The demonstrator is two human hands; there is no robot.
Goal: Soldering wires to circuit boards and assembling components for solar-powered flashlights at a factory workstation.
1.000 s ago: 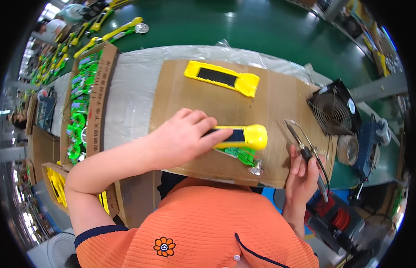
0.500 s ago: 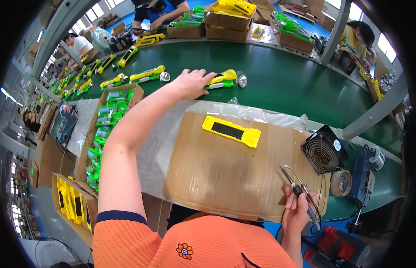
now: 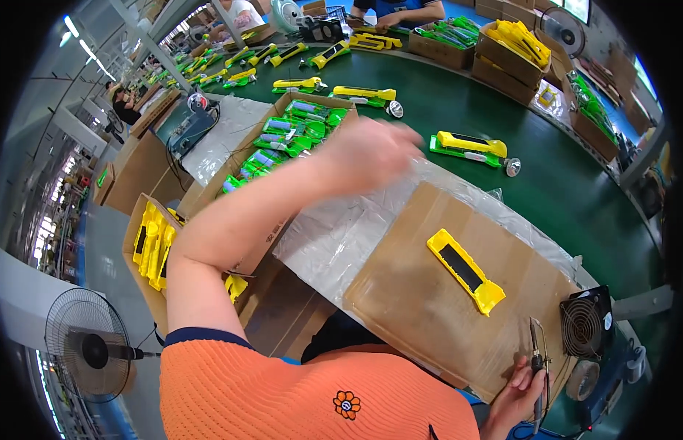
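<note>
My left hand [image 3: 374, 152] hangs over the near edge of the green belt, beside a box of green casings [image 3: 283, 139]; its fingers are smeared by motion. To its right on the belt lies a yellow-and-green flashlight body [image 3: 470, 149] with a round silver lamp head [image 3: 512, 167], apart from the hand. In my right hand [image 3: 519, 392] a soldering iron [image 3: 537, 361] is gripped, its tip pointing up and away, with a thin metal tube alongside. A yellow casing with a black panel [image 3: 465, 270] rests on the cardboard sheet [image 3: 393, 293].
A black fan [image 3: 585, 324] and a round tub [image 3: 582, 380] stand right of the cardboard. More flashlight bodies [image 3: 365, 95] line the green belt [image 3: 554, 198]. Yellow casings [image 3: 152, 238] fill a box at lower left, near a floor fan [image 3: 92, 348]. Co-workers sit across the belt.
My left hand has come away from the flashlight body on the belt, back toward the box of green casings. The view has swung left. My right hand still holds the soldering iron.
</note>
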